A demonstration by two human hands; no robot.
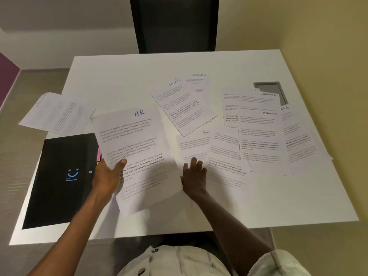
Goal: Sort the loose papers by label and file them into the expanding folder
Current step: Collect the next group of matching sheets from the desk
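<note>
The left hand [107, 176] holds a printed sheet headed HR [137, 156] by its left edge, thumb curled on top, lifted a little off the white table [119, 76], while the right hand [194, 174] lies flat with fingers spread on another HR sheet [194, 144] just beside it. The black expanding folder [61, 180] lies closed at the table's left edge, coloured tabs [98, 155] poking out; its contents are hidden. More loose papers marked SPORTS [183, 106] and ADMIN [260, 140] overlap across the middle and right, one sheet [57, 114] overhangs the left edge, and the far and near strips lie bare.
</note>
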